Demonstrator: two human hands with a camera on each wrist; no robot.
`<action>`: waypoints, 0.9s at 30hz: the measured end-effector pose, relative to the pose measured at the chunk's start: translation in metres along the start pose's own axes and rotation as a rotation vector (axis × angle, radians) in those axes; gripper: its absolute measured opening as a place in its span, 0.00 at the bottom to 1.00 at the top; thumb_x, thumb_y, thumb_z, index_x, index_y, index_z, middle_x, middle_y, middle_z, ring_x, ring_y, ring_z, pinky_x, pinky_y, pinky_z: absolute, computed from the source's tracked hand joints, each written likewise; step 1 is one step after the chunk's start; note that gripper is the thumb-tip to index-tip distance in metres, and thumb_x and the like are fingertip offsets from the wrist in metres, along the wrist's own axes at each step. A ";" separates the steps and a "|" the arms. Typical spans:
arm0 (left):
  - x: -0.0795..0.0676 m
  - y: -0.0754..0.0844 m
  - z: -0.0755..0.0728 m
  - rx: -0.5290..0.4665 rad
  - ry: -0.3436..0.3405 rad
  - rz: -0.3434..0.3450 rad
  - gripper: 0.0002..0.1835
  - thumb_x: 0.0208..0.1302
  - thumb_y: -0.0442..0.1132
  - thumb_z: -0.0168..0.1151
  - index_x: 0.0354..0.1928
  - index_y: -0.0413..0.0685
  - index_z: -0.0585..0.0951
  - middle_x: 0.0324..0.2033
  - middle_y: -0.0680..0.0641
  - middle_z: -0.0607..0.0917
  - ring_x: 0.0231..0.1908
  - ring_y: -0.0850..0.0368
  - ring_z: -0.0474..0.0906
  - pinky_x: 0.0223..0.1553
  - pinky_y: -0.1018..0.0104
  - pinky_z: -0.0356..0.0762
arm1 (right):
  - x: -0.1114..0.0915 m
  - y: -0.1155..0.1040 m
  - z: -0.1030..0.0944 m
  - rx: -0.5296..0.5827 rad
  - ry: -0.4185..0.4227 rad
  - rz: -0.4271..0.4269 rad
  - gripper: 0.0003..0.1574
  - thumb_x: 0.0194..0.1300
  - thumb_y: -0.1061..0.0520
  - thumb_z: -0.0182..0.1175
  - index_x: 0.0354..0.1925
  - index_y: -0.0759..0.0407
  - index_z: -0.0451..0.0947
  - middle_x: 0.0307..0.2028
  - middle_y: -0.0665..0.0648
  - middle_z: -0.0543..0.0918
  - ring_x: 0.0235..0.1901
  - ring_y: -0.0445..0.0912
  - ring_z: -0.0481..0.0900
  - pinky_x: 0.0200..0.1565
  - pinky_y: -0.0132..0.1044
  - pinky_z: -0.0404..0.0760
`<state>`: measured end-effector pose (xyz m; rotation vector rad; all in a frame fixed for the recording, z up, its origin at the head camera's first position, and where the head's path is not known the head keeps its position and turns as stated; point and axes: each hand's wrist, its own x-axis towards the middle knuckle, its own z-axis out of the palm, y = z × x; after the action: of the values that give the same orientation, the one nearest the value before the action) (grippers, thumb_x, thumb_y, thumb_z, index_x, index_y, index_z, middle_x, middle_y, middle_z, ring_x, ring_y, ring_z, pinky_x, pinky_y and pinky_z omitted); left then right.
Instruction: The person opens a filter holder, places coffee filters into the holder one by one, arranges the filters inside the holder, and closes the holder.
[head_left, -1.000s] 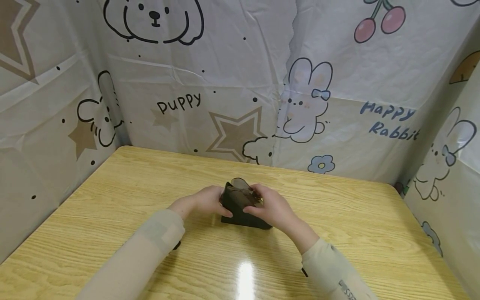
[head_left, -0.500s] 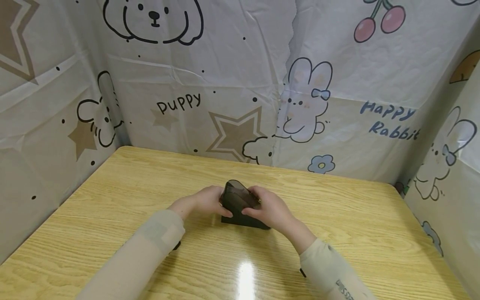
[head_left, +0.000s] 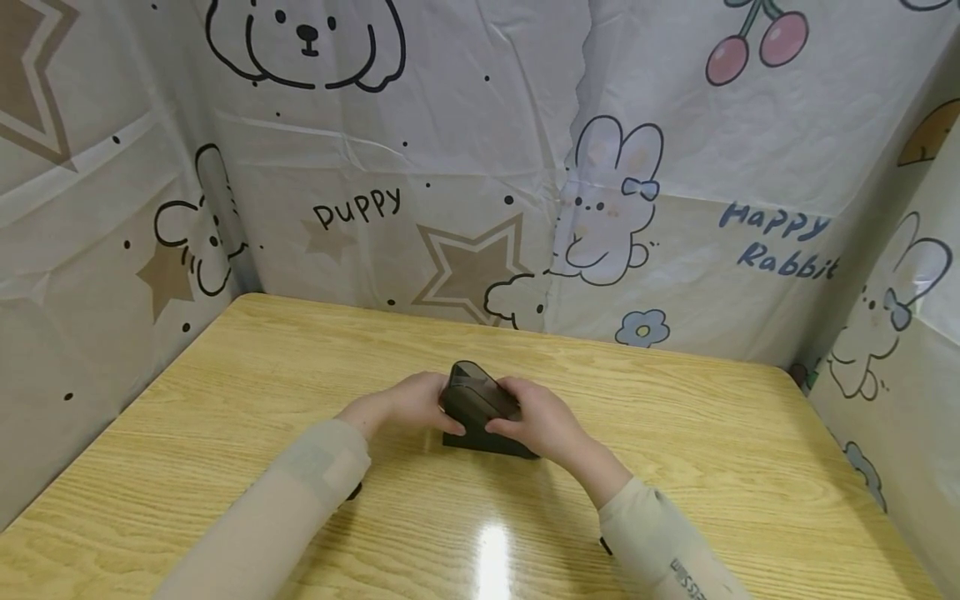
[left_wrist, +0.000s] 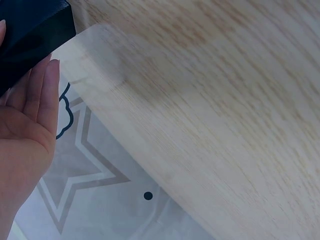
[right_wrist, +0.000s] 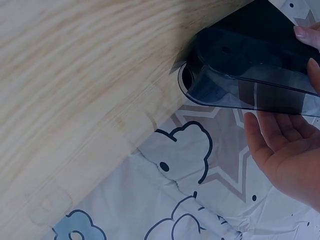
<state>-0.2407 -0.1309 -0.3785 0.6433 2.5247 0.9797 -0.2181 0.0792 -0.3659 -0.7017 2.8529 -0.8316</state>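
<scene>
In the head view, a black wedge-shaped box with a smoky see-through cover point(head_left: 480, 392) stands on the table between both hands. My left hand point(head_left: 415, 402) grips its left end, thumb in front and fingers behind. My right hand point(head_left: 545, 421) holds the right end, with the thumb on the near face. The right wrist view shows the cover's rounded end and my right hand point(right_wrist: 292, 155) with fingers along its far side. In the left wrist view, a black corner of the box lies above my left hand point(left_wrist: 30, 125). The contents of the box are not discernible.
The wood-grain table point(head_left: 300, 517) reaches around both arms. Behind it and at the sides hangs a pale patterned curtain point(head_left: 450, 150) with cartoon animals. A bright light reflection lies on the table's near part.
The smoky cover, tilted and raised a second ago, has come down onto the box and sits level with it. My right hand has moved slightly left; the left has stayed put.
</scene>
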 end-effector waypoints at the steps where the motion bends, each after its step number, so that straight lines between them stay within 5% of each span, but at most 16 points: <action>1: 0.001 0.000 0.000 0.000 0.001 -0.003 0.20 0.52 0.40 0.71 0.48 0.49 0.79 0.43 0.52 0.84 0.42 0.60 0.79 0.48 0.62 0.76 | 0.000 0.001 0.000 -0.001 -0.002 0.006 0.33 0.55 0.50 0.68 0.57 0.58 0.72 0.50 0.55 0.80 0.44 0.47 0.78 0.46 0.43 0.76; 27: 0.029 0.015 0.012 0.022 -0.002 -0.008 0.20 0.50 0.41 0.72 0.47 0.50 0.79 0.40 0.54 0.85 0.38 0.63 0.78 0.49 0.62 0.74 | -0.007 0.025 -0.011 0.038 0.033 0.075 0.34 0.55 0.52 0.68 0.59 0.59 0.71 0.53 0.57 0.79 0.49 0.49 0.78 0.50 0.45 0.77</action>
<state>-0.2549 -0.0992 -0.3814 0.6394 2.5378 0.9497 -0.2246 0.1062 -0.3700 -0.5781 2.8642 -0.8917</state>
